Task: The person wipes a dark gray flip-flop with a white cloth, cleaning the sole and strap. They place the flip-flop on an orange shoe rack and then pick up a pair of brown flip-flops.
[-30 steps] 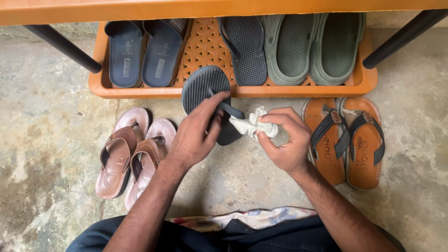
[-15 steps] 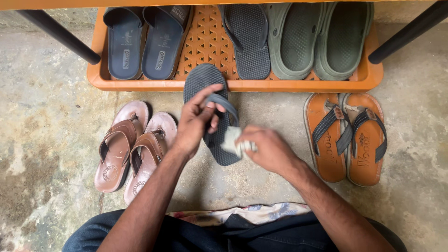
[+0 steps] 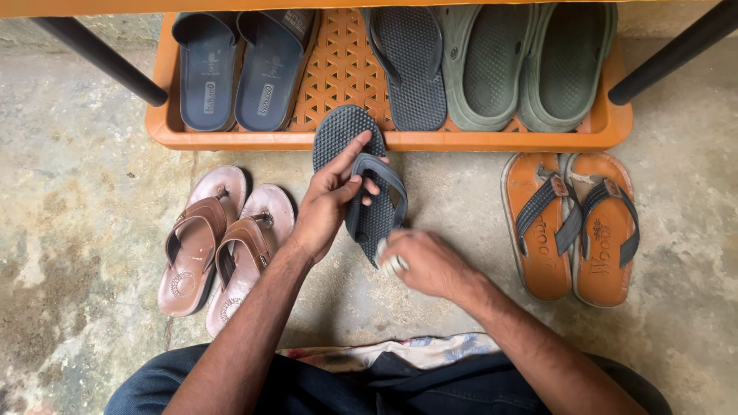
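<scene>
A dark grey rubber flip-flop with a dimpled footbed (image 3: 361,180) is held up above the concrete floor, its toe end overlapping the front rim of the orange plastic shoe tray (image 3: 231,138) and its heel end pointing down toward the person. The left hand (image 3: 330,204) grips it from the left side, thumb and fingers closed around the strap and the sole's edge. The right hand (image 3: 423,261) sits at the heel end, curled around a small white cloth (image 3: 390,260) pressed against the sole; the hand is blurred, so the exact pinch is hard to make out, and only a scrap of the cloth shows. Just left of the hands, a pair of pink and brown strapped sandals (image 3: 219,238) lies on the mottled grey concrete floor (image 3: 77,230), close to the left forearm. To the right, apart from the right hand with a strip of bare floor between, rests a pair of orange flip-flops with dark straps (image 3: 573,223). In the tray sit a pair of navy blue slides (image 3: 238,69), the matching dark grey flip-flop (image 3: 407,65) and a pair of olive green clogs (image 3: 530,65), their far ends cut off by the top edge. Two black slanting legs (image 3: 100,58) cross the upper corners.
</scene>
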